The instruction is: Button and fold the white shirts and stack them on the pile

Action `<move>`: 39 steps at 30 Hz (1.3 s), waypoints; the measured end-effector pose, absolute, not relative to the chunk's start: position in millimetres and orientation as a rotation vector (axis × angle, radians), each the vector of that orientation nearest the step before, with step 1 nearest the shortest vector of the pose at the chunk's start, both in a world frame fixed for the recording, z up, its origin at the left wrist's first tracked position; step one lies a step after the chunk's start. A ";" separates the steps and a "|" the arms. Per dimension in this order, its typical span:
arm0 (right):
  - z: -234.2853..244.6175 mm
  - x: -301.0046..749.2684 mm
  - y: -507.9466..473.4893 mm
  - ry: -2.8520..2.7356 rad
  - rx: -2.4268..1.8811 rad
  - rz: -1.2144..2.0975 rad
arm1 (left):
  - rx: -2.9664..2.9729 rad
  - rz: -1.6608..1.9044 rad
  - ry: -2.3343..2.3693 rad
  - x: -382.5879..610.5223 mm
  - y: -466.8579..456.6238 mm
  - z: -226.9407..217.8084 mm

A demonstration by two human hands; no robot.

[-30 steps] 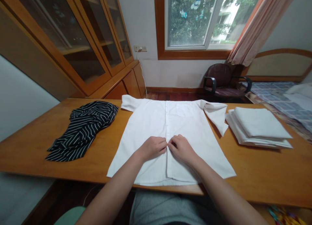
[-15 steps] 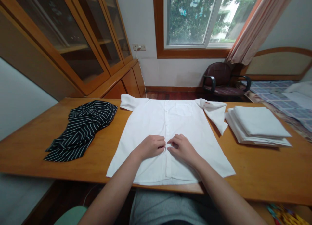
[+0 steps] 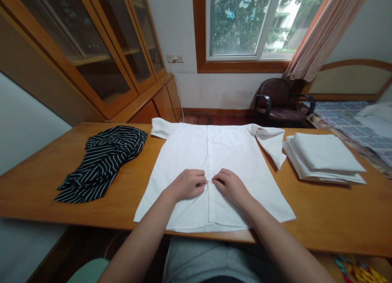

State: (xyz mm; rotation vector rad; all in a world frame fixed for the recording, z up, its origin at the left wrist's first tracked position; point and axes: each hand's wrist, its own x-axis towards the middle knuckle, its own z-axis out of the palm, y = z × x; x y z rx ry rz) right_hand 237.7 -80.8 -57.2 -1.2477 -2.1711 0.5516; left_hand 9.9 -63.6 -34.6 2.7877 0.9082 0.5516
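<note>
A white button-up shirt (image 3: 186, 152) lies spread front side up on the wooden table (image 3: 321, 217), its hem towards me. Both hands meet at the button placket, about halfway down. With fingertips pinched, my left hand (image 3: 190, 183) grips the placket edge from the left. My right hand (image 3: 228, 185) pinches the placket just across from it, thumb against forefinger. Whether a button sits between the fingertips is too small to make out. The shirt's left-hand sleeve points outward; the right-hand sleeve hangs folded over towards me.
Left of the shirt lies a crumpled black garment with white stripes (image 3: 107, 164). A stack of folded white cloth (image 3: 327, 156) sits at the right. Beyond the table are a glass-door cabinet (image 3: 122, 50), a brown armchair (image 3: 275, 95) and a bed (image 3: 349, 115).
The fingers of my right hand have closed from a loose, parted shape into a pinch at the placket. My left hand has barely shifted; the shirt lies as before.
</note>
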 end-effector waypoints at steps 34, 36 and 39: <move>-20.6 211.1 -76.3 -2.296 -1.788 0.698 | 2.846 0.591 0.851 7.3 -64.9 -29.2; -20.3 211.7 -76.2 -2.286 -1.760 0.724 | 2.842 0.594 0.862 7.4 -65.1 -30.0; -21.0 215.5 -73.2 -2.294 -1.713 0.814 | 2.838 0.599 0.879 7.5 -65.3 -30.7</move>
